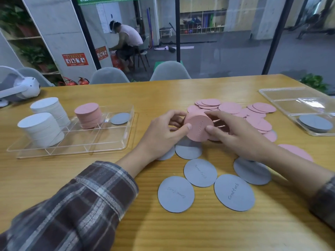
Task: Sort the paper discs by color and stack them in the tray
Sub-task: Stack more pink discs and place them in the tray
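On the near part of the wooden table (54,178), several grey discs (175,194) lie loose and flat, some with handwriting on them, none gathered yet. Just beyond them both hands are on one thing: the left hand (163,131) and the right hand (235,134) each curl fingers and thumb round a short pink bundle (199,128), held tipped on edge above the table with its face toward the person. Behind it a scatter of loose pink discs (230,108) overlaps in a heap, not yet collected. Off to the left, the clear tray (90,147) already holds two tall white stacks (40,131), a thick pink stack (88,115) in a rear compartment and a single grey disc (120,118) in the compartment beside it. Far right, a second clear tray (290,91) holds a low grey stack (315,123). I'd judge white finished, pink roughly halfway, grey barely begun. The discs look thin, matte and all one size.
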The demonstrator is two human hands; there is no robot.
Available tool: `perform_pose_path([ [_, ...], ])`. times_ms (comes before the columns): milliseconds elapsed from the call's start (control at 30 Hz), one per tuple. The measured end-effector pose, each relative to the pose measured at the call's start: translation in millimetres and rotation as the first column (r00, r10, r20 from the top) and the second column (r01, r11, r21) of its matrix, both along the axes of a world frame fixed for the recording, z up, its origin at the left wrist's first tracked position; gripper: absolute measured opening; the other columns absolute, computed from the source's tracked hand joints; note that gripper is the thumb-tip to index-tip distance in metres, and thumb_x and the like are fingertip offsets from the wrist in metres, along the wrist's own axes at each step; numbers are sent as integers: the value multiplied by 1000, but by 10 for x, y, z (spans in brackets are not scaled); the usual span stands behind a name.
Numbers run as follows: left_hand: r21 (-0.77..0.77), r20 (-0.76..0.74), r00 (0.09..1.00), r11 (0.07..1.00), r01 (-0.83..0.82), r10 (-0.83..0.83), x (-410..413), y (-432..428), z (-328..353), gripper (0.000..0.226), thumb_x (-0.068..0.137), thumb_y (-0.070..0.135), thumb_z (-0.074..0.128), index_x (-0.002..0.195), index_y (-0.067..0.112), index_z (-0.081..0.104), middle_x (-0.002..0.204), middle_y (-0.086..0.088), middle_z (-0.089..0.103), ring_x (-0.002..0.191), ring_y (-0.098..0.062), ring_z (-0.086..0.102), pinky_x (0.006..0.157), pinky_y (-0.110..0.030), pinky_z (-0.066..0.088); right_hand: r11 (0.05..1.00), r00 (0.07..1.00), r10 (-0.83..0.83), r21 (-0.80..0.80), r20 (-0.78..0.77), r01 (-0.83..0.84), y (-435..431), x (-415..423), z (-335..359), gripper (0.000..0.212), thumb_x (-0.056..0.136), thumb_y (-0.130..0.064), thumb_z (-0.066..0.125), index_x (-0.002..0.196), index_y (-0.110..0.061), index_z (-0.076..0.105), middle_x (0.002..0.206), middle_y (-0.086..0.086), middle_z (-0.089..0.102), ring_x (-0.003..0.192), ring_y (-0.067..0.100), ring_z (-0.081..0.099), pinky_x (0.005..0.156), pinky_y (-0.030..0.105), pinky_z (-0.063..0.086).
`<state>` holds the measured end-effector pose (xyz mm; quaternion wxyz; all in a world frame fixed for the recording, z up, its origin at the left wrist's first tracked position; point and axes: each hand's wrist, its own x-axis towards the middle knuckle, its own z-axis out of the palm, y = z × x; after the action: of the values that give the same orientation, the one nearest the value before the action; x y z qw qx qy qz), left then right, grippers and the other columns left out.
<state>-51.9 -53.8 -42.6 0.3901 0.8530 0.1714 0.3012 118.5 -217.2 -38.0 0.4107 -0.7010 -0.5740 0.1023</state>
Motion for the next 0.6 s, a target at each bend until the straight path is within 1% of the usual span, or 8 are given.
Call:
perform_pose_path([
  [100,-99,23,998,994,-52,54,-26,30,40,31,85,37,78,113,23,74,101,5,76,97,-10,71,91,-31,59,999,990,46,19,-135,-44,50,-64,69,31,100,-30,59,131,-30,60,112,-8,71,98,15,70,86,33,59],
  [167,-148,25,996,985,-84,89,-66,64,51,36,77,49,75,106,27,76,99,5,77,96,-14,73,93,-40,60,998,989,56,24,-135,-54,108,-118,123,25,100,-29,59,125,-31,63,107,-10,72,92,18,69,82,32,58],
  [200,-169,28,994,981,-96,102,-99,86,56,37,75,52,74,104,29,76,98,4,77,94,-17,74,93,-44,60,998,991,56,24,-124,-54,150,-146,148,22,101,-28,59,121,-31,65,102,-11,72,87,19,68,76,30,57],
  [267,-202,26,992,973,-116,124,-177,147,82,38,72,53,74,101,28,77,96,2,77,92,-20,75,92,-49,60,998,993,60,17,-98,-59,248,-207,201,18,100,-28,59,117,-31,67,95,-12,71,76,11,64,65,22,49],
  [333,-223,11,990,965,-136,142,-269,196,129,41,71,52,74,101,24,77,95,1,77,89,-20,76,92,-50,60,997,994,80,-6,-71,-81,348,-262,246,19,100,-29,59,117,-28,68,97,-12,71,80,4,65,71,20,46],
  [467,-228,11,978,953,-202,210,-510,337,248,45,66,56,72,96,24,78,90,3,77,90,-21,76,91,-49,61,993,988,113,-29,-106,-117,587,-442,362,20,100,-25,60,117,-25,70,96,-7,73,88,9,69,84,22,54],
  [533,-207,3,968,947,-246,252,-659,410,328,42,67,55,72,95,25,78,91,5,78,90,-19,76,91,-47,61,989,982,145,-23,-125,-149,729,-555,402,20,99,-25,60,116,-25,71,100,-3,74,91,16,70,91,32,55],
  [600,-212,7,962,940,-267,275,-808,504,389,27,78,42,77,95,22,79,92,2,79,89,-20,77,91,-46,62,986,976,160,-29,-148,-166,884,-674,439,17,99,-28,60,111,-26,72,101,1,73,93,21,70,95,41,54],
])
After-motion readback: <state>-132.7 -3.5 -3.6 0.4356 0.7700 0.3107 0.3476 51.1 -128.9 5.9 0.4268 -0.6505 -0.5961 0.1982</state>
